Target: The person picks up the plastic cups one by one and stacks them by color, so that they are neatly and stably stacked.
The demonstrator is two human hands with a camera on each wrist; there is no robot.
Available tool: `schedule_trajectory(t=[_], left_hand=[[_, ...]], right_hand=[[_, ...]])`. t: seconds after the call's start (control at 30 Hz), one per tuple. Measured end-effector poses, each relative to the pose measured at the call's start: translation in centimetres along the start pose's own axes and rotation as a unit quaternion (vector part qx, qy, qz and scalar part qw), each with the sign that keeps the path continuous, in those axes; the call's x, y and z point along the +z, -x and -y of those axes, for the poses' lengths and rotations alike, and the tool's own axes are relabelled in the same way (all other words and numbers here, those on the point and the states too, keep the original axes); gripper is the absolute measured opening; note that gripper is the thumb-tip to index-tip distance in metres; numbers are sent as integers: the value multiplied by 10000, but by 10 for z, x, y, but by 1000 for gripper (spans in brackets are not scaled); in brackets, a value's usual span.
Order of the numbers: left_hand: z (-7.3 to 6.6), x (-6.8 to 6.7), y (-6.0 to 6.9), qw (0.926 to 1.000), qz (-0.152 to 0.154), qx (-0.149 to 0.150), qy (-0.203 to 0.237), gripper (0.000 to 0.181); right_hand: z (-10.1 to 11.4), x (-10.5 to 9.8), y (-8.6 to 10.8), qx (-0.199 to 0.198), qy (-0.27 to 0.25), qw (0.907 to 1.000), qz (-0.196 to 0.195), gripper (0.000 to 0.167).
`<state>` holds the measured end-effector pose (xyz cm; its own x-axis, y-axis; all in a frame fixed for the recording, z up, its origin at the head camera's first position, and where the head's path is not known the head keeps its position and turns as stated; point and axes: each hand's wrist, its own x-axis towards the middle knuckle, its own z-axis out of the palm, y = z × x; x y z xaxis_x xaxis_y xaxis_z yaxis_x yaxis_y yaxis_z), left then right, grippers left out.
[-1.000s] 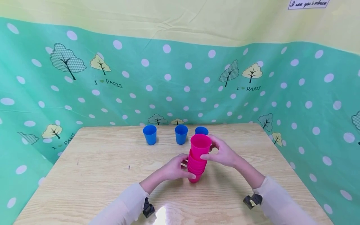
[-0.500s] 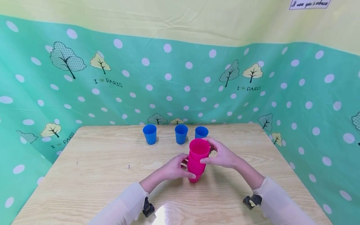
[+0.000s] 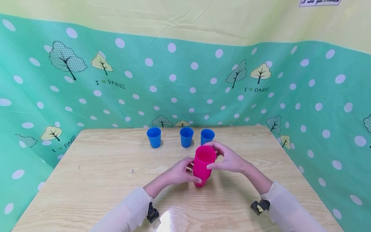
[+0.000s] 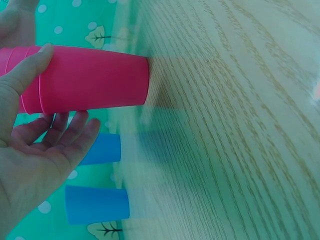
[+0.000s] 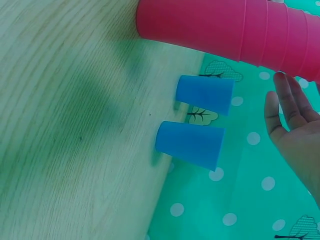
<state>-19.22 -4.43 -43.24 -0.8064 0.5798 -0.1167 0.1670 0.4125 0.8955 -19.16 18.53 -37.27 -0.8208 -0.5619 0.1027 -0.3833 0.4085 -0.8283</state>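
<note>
Cups of bright pink [image 3: 203, 167], nested into one stack, stand mouth up on the bench [image 3: 95, 187], in front of the person and slightly right of the middle. Several rims show as close ridges down the upper side, and the lowest cup shows a longer smooth wall; whether its base touches the bench or sits just above it, I cannot tell.

The left hand [image 3: 180, 172] holds the stack low down from the left, thumb across the near side, the other fingers partly bent round the far side, parted about as wide as a cup. The right hand [image 3: 227, 160] holds the top from the right, its thumb on the near wall below the uppermost rim and its fingers behind, spread to a similar width.

Farther back stand three upright blue cups: the left one [image 3: 154, 138] set apart, the middle one [image 3: 186, 138] and the right one [image 3: 207, 136] nearer each other. The right hand covers the base of the last.

Behind the bench hangs a green cloth [image 3: 130, 100] with white dots and printed trees.
</note>
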Motion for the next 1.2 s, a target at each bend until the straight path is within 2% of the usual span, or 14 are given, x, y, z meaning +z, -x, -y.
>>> schedule_trajectory(t=[0.2, 0.47, 0.63, 0.9, 1.03, 1.2], left_hand=[[0, 0, 0, 10000, 3, 24, -14, 62], [-2, -1, 0, 10000, 11, 1, 55, 63], [-2, -1, 0, 10000, 20, -6, 13, 62], [-1, 0, 0, 9999, 9, -60, 92, 62], [0, 1, -1, 9999, 11, -64, 82, 62], [-1, 1, 0, 10000, -14, -43, 68, 62]], right_hand=[[1, -1, 0, -28, -56, 10000, 49, 63], [-1, -9, 0, -259, -274, 9993, -3, 62], [-3, -18, 1, -133, -256, 9993, -220, 55], [-20, -31, -2, 97, -299, 9959, -854, 47], [-28, -33, -2, 207, -404, 9942, -971, 46], [-36, -33, -2, 370, -287, 9929, -1097, 46]])
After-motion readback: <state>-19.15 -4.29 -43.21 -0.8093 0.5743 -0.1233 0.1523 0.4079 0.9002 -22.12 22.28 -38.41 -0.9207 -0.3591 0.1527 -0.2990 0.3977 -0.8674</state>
